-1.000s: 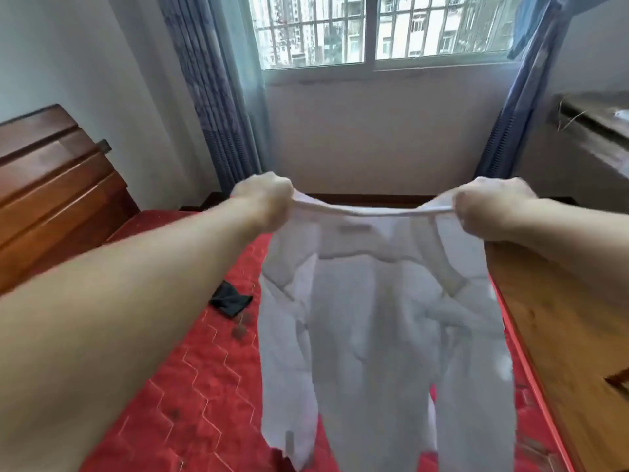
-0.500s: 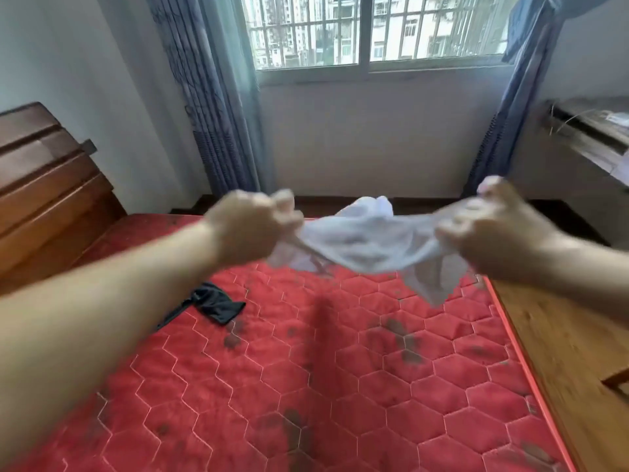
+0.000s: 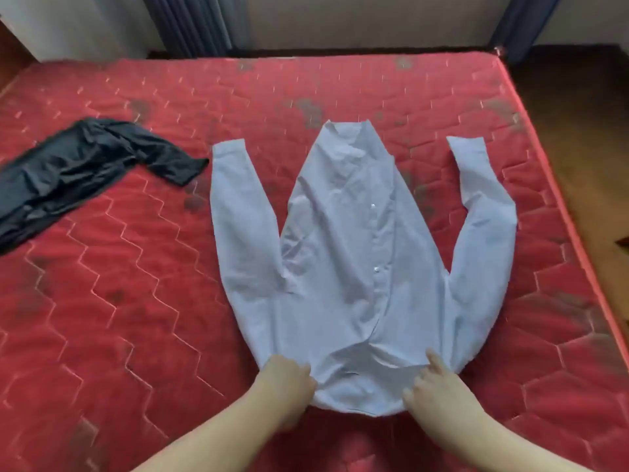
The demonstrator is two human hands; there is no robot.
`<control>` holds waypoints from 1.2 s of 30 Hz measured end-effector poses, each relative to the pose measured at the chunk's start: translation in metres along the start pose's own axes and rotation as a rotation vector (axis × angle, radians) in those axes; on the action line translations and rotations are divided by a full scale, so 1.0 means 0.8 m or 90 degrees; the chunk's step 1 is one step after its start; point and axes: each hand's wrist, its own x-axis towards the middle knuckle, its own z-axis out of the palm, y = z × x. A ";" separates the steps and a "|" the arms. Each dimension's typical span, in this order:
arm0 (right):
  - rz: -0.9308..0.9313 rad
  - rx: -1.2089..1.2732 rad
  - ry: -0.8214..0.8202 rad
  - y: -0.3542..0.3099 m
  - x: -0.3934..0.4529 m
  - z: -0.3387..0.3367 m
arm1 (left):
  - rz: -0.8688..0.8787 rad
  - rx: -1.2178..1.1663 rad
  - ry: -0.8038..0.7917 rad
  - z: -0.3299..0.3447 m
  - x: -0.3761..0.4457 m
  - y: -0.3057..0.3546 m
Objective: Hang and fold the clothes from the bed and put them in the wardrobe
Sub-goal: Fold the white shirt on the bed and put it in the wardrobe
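— While the pale blue shirt (image 3: pixel 354 253) lies spread on the red mattress (image 3: pixel 119 301), where are the two hands?

— Both are at the edge of the shirt nearest to the camera. The left hand (image 3: pixel 284 378) is on the left corner of that edge, and its fingers are curled into the cloth, so it seems to pinch the fabric there. The right hand (image 3: pixel 430 383) is on the right corner. One finger of it is straight and lies on the cloth; the other fingers are bent. Whether they really hold the fabric or only press on it, I cannot tell.

— How does the shirt lie?

— It lies flat with the button side up; two small white buttons show along the middle strip. The narrow end points away from the camera, toward the wall. Both sleeves go out from the near part and bend upward on each side of the body, so the cuffs are at the far end. The cloth has some wrinkles near the hands.

— Is something else on the bed?

— Yes, a dark garment (image 3: pixel 78 172) lies crumpled at the left. Its nearest end is close to the left cuff, but they do not touch. The mattress has a quilted pattern with dark worn spots. Behind it are blue curtains (image 3: pixel 194 25) and a pale wall (image 3: pixel 357 18), and at the right there is a wooden floor (image 3: pixel 578 137).
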 end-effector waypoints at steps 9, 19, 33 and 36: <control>-0.159 0.051 -0.363 -0.103 -0.051 0.097 | 0.059 -0.159 -0.286 0.101 0.002 0.062; 0.356 0.514 0.045 0.023 0.101 0.083 | -0.095 -0.292 0.366 0.013 0.149 -0.037; 0.404 0.326 0.045 0.092 0.177 0.168 | -0.393 -0.376 0.426 0.063 0.227 -0.133; 0.444 0.368 0.111 0.102 0.199 0.153 | -0.314 -0.383 0.495 0.031 0.226 -0.145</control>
